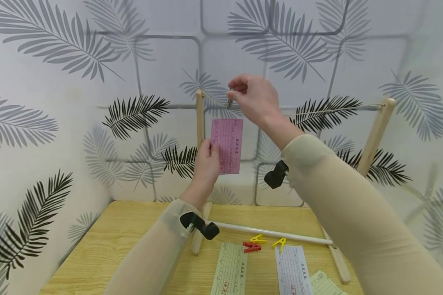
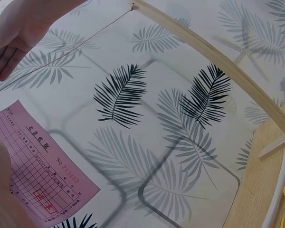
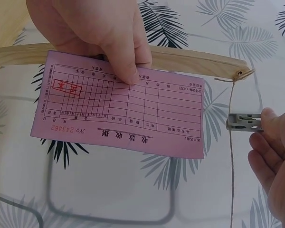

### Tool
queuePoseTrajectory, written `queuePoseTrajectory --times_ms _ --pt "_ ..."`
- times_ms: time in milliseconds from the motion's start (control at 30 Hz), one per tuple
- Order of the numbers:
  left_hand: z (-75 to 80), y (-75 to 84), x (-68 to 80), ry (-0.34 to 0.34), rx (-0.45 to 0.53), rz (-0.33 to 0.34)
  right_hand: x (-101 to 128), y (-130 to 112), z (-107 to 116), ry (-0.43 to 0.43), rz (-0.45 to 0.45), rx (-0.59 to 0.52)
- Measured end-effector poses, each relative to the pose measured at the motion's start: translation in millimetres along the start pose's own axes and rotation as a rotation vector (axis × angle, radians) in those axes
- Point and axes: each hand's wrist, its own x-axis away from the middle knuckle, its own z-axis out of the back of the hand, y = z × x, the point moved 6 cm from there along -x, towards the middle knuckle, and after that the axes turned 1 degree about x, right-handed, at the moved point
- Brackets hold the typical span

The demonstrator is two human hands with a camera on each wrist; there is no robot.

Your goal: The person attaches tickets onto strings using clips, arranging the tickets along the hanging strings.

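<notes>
My left hand (image 1: 206, 162) holds a pink receipt slip (image 1: 231, 143) by one long edge, thumb on its printed face. The slip hangs upright a little below a thin string (image 3: 232, 175). Above it, my right hand (image 1: 256, 98) pinches a grey metal clothes peg (image 3: 246, 122) between thumb and forefinger. In the right wrist view the peg's far end overlaps the string, close to where the string is tied to a wooden post (image 3: 199, 61). A gap separates the slip from the peg there. In the left wrist view much of the left hand is out of frame.
Another wooden post (image 1: 376, 135) carries the string's right end. A white rod (image 1: 273, 232) runs low between the posts' feet. On the wooden table (image 1: 133, 229) lie green slips (image 1: 230, 266), a white slip (image 1: 293, 268), a red peg (image 1: 252, 247) and yellow pegs (image 1: 257, 239).
</notes>
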Motion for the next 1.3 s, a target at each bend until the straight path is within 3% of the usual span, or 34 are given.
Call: queuePoseTrajectory --times_ms 633,1300 --pt "-2.2 11.6 -8.4 0.006 0.042 0.000 3 3 -11 -0.082 0.023 0.030" --pt "-1.6 16.3 -8.3 0.007 0.013 -0.006 5 2 -14 -0.167 0.011 0.019"
